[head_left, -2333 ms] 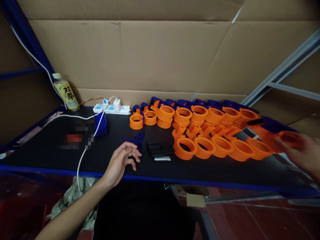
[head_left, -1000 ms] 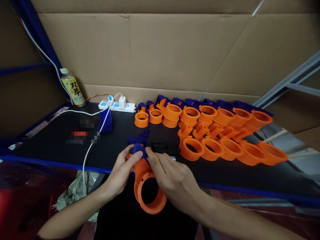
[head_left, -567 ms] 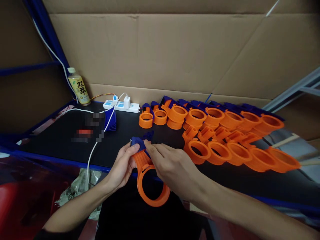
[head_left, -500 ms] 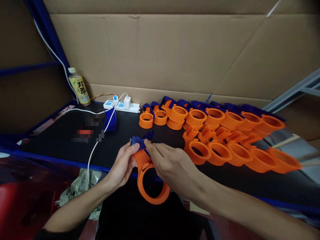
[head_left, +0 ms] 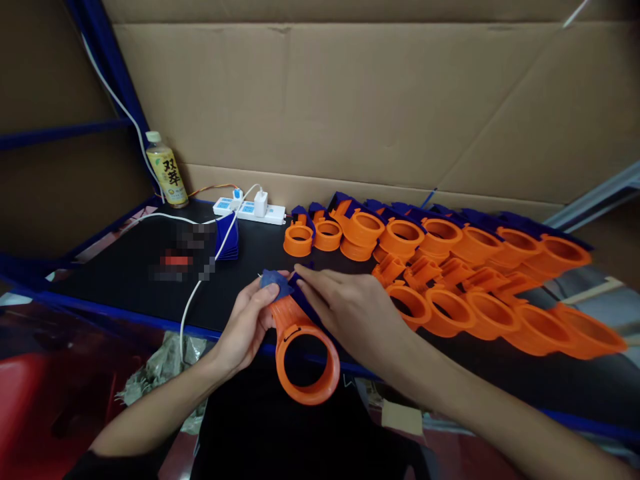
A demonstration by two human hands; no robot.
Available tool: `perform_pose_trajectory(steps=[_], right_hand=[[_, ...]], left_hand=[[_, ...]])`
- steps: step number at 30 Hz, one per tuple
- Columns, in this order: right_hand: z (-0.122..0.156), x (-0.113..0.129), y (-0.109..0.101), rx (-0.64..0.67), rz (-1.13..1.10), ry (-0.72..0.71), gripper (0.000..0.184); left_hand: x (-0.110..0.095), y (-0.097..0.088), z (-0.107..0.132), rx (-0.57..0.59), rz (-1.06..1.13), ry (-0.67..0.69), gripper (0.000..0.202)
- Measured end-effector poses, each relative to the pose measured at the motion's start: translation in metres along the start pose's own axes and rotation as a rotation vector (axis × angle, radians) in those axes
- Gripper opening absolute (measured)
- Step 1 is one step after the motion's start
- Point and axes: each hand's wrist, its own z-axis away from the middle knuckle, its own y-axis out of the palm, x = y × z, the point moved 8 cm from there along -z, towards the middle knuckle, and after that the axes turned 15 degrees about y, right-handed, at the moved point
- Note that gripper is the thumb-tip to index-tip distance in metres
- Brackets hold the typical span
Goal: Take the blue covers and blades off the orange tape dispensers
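Orange holder (head_left: 291, 317) in from far rt, ring (head_left: 310, 395) twd torso (head_left: 280, 437), long axis fore-aft; L hand (head_left: 250, 320) grips it, R hand (head_left: 357, 310) I can't tell.

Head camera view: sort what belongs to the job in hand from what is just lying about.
In the job:
orange ring part, held by the left hand
blue piece under the left thumb
matching orange parts in rows, likely

Lying about, it seems:
labelled bottle
power strip
white plug
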Motion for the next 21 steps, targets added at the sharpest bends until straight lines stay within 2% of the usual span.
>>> perform_pose_trajectory(steps=[2,6,9,11,16,21], right_hand=[[-0.008,-0.006,0.0,0.048,-0.018,0.061,0.033],[-0.026,-0.021,0.012,0.218,-0.068,0.086,0.042],[-0.053,-0.038,0.019,0.185,-0.1,0.19,0.043],[-0.075,-0.04,0.026,0.139,-0.153,0.231,0.045],[-0.128,-0.018,0.066,0.204,-0.376,0.255,0.035],[-0.165,0.007,0.099,0.25,-0.476,0.284,0.026]], left_hand=[[-0.002,-0.005,-0.002,-0.035,0.03,0.005,0.043],[-0.003,-0.012,-0.006,-0.074,0.049,0.035,0.041],[-0.003,-0.015,-0.007,-0.102,0.061,0.109,0.038],[-0.001,-0.016,-0.006,-0.105,0.059,0.128,0.039],[0.004,-0.01,-0.005,-0.018,0.102,0.097,0.046],[0.0,-0.013,-0.006,-0.043,0.107,0.16,0.044]])
